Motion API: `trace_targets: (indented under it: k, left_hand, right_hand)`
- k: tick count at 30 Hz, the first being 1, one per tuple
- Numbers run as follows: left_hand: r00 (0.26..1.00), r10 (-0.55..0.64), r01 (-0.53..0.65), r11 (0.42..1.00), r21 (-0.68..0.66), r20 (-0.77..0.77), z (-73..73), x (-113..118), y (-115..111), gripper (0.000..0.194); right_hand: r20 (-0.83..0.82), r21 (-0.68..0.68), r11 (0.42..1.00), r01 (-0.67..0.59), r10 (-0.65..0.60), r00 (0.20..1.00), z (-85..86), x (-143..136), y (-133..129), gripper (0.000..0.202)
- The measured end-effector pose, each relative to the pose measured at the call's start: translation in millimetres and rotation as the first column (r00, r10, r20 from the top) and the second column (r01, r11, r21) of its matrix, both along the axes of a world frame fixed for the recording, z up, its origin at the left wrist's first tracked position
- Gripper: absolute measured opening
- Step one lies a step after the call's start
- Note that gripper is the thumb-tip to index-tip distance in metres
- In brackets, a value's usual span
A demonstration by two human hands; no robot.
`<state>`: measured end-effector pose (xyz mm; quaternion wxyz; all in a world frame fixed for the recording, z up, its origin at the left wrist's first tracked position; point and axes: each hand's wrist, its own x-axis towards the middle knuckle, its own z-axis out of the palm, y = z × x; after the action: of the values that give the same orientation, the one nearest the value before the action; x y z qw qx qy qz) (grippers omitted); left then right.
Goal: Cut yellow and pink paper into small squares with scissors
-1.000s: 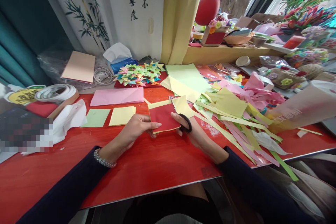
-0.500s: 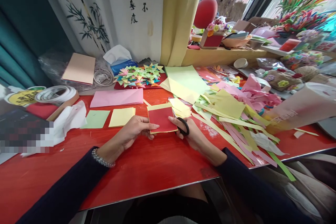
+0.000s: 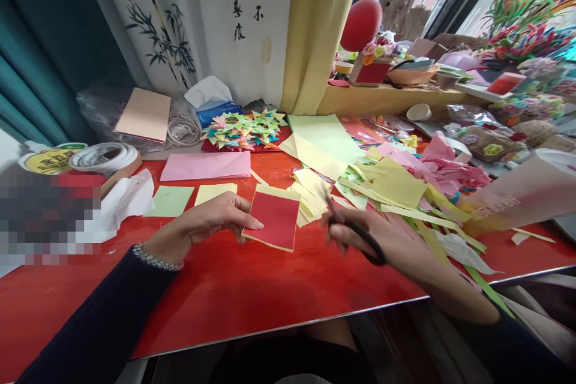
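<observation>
My left hand (image 3: 216, 219) pinches the lower left corner of a red square (image 3: 275, 219) with yellow paper edges showing around it, held above the red table (image 3: 216, 306). Black-handled scissors (image 3: 366, 240) are in my right hand (image 3: 360, 231), which is blurred and apart from the square, with the blades toward the upper left. Behind my left hand lie a yellow paper stack (image 3: 215, 192) and a green sheet (image 3: 168, 201). Small yellow paper pieces (image 3: 308, 195) lie just beyond the red square.
A pink sheet (image 3: 206, 166) and a heap of folded paper stars (image 3: 245, 129) lie farther back. Paper strips and scraps (image 3: 400, 183) spread to the right, beside a paper roll (image 3: 522, 192). White tape rolls (image 3: 104, 158) and crumpled tissue (image 3: 126, 201) are at left.
My right hand has moved right with the scissors, off the red square. My left hand has shifted slightly left, and the square is now tilted. The view has shifted a little.
</observation>
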<state>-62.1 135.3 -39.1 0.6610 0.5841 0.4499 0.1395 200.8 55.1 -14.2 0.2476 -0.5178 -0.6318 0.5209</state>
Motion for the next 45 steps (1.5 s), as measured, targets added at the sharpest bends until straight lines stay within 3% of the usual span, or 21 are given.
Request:
trace_targets:
  k: [2,3,8,13,16,19,22,24,27,31,35,41,45]
  left_hand:
    - [0.998,-0.058,0.058,0.998,0.008,-0.017,-1.5,0.2,-1.3,0.03]
    - [0.996,-0.089,0.09,0.996,0.007,-0.027,-2.2,0.3,-2.0,0.027]
    - [0.98,-0.192,0.192,0.981,0.0,-0.059,-0.6,0.2,-4.3,0.017]
    - [0.972,-0.228,0.229,0.973,0.011,-0.065,5.1,-1.2,-5.6,0.015]
    - [0.989,-0.144,0.146,0.986,0.075,-0.025,6.9,-1.4,-6.2,0.011]
    - [0.995,0.038,-0.052,0.988,0.149,0.095,7.6,3.1,-8.0,0.01]
    - [0.932,0.245,-0.283,0.952,0.114,0.268,7.9,14.2,-13.8,0.021]
    - [0.868,0.33,-0.373,0.927,0.047,0.37,7.2,23.4,-19.9,0.03]
    - [0.811,0.352,-0.399,0.917,0.001,0.468,3.4,34.7,-29.2,0.04]
    - [0.838,0.329,-0.391,0.918,0.059,0.434,-1.9,40.5,-36.1,0.034]
    - [0.846,0.383,-0.455,0.881,0.128,0.371,-1.1,40.7,-36.9,0.026]
    - [0.864,0.382,-0.456,0.871,0.186,0.327,-1.7,38.7,-34.6,0.022]
    - [0.858,0.404,-0.482,0.846,0.227,0.316,-4.3,35.4,-30.7,0.023]
  right_hand:
    - [0.057,0.227,0.964,0.14,-0.156,0.986,2.8,-3.2,16.4,0.033]
    - [0.045,0.258,0.957,0.131,-0.147,0.988,1.3,-6.4,25.3,0.034]
    - [-0.016,0.113,0.978,-0.175,0.177,0.984,-13.9,-29.5,54.9,0.037]
    - [-0.104,0.028,0.987,-0.161,0.163,0.981,-19.1,-38.9,55.9,0.029]
    - [-0.21,0.041,0.997,-0.072,0.079,0.974,-22.1,-38.2,53.8,0.029]
    - [-0.319,0.085,0.994,0.072,-0.041,0.947,-23.0,-38.1,53.6,0.03]
    - [-0.41,0.108,0.965,0.237,-0.174,0.895,-20.3,-40.2,54.5,0.034]
    - [-0.475,0.105,0.948,0.301,-0.219,0.853,-18.7,-42.7,55.0,0.035]
    - [-0.544,0.116,0.927,0.356,-0.24,0.804,-19.5,-47.8,55.2,0.034]
    - [-0.563,0.185,0.892,0.413,-0.248,0.789,-24.4,-56.3,53.3,0.032]
    - [-0.556,0.226,0.874,0.429,-0.245,0.794,-28.7,-63.9,48.4,0.031]
    - [-0.518,0.227,0.878,0.422,-0.259,0.816,-32.9,-67.5,48.4,0.033]
    - [-0.426,0.203,0.924,0.325,-0.215,0.879,-27.6,-57.0,52.6,0.034]
